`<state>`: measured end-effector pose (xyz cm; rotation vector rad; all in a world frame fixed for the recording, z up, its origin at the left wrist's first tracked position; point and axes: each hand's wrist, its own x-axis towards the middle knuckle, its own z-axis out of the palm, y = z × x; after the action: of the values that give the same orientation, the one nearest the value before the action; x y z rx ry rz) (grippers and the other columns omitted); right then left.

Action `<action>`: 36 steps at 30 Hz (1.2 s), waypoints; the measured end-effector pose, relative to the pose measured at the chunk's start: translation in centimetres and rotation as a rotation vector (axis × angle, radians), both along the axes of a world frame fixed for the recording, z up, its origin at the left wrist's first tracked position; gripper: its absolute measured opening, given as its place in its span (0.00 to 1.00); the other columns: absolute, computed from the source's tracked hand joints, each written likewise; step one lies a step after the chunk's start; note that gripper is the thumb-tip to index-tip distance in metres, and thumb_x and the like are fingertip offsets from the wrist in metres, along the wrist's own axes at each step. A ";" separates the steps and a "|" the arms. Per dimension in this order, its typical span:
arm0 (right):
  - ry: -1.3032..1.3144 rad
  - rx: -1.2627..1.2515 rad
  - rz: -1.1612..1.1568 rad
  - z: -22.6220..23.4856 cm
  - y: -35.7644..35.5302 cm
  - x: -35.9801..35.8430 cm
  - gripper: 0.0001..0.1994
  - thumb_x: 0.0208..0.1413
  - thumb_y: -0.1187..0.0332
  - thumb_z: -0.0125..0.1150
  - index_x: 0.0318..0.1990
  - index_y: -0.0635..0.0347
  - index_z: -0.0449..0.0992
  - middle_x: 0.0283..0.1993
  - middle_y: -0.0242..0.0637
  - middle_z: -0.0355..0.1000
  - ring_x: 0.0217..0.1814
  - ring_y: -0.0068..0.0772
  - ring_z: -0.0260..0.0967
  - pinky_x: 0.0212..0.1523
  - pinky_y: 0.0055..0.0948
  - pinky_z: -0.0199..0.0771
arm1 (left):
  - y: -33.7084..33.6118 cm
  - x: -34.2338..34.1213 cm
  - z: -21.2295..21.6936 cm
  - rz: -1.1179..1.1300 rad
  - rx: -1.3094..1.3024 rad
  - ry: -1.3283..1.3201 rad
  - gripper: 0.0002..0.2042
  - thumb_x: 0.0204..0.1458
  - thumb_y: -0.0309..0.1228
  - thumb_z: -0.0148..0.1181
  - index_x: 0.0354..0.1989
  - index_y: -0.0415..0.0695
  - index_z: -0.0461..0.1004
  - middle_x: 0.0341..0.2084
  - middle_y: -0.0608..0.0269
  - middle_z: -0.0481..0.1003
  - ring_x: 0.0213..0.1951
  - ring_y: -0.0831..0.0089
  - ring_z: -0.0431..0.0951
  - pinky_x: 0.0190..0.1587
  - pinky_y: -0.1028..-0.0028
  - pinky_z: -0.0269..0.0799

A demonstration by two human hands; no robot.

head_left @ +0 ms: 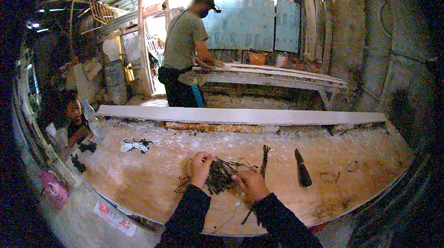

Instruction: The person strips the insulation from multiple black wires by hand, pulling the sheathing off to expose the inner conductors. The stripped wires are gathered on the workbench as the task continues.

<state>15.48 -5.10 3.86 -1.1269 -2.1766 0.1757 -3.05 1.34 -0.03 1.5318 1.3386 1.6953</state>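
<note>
Near the front edge of the bench (152, 188), about midway along it, a tangled bundle of dark wire pieces (221, 175) sits between the person's two hands. Thin, kinked strands stick out of it on every side, some looping onto the dusty board to the left. The left hand (201, 168) is closed on the bundle's left end, thumb over the strands; the right hand (251, 184) is curled around its right side, fingers pinching wires. Both sleeves are dark.

Just right of the hands a slim bunch of straight rods (264, 161) lies pointing away from the front edge, and further right rests a dark, pointed tool (302, 170). Beyond that, toward the right end, lie small wire loops (329, 177). Toward the left end lies a coil of white cord (134, 145), with a clear plastic bottle (93, 121) standing near the far left corner. A long pale slab (240, 116) runs along the back edge.

Below the front left corner a flat white packet with red marks (114, 218) lies on the ground, and a pink round thing (53, 188) sits further left. Another person (185, 54) stands at a second table behind.
</note>
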 end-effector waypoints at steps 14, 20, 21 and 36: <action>-0.281 -0.016 -0.714 -3.2 3.4 5.2 0.12 0.40 0.56 0.54 0.33 0.47 0.72 0.33 0.37 0.69 0.37 0.41 0.66 0.37 0.46 0.57 | 0.9 -2.1 -0.7 0.270 -0.076 0.043 0.08 0.41 0.31 0.57 0.26 0.40 0.72 0.16 0.63 0.69 0.20 0.75 0.66 0.25 0.75 0.63; -0.146 -0.124 -0.619 -3.5 3.8 5.8 0.11 0.39 0.58 0.56 0.32 0.45 0.70 0.28 0.32 0.70 0.34 0.39 0.67 0.36 0.46 0.55 | 0.4 -1.9 -0.2 0.300 0.006 0.130 0.09 0.39 0.27 0.57 0.31 0.42 0.71 0.20 0.65 0.67 0.24 0.75 0.66 0.28 0.76 0.63; -0.097 -0.125 -0.606 -3.6 3.9 5.7 0.11 0.39 0.59 0.57 0.32 0.45 0.70 0.27 0.31 0.71 0.33 0.39 0.68 0.36 0.46 0.55 | 0.2 -1.8 0.0 0.306 0.043 0.149 0.09 0.39 0.27 0.57 0.31 0.42 0.71 0.20 0.65 0.67 0.24 0.75 0.66 0.28 0.76 0.63; 0.908 -0.585 0.130 -1.4 3.2 4.5 0.14 0.41 0.75 0.57 0.39 0.60 0.66 0.25 0.31 0.69 0.30 0.23 0.67 0.32 0.21 0.65 | -3.9 2.5 3.8 0.033 0.233 0.512 0.21 0.40 0.25 0.55 0.46 0.54 0.67 0.43 0.58 0.60 0.46 0.60 0.60 0.47 0.68 0.59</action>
<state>20.00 -1.92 2.49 -0.9149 -1.3819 1.1903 -0.52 -2.58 3.79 2.1982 1.4445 1.5815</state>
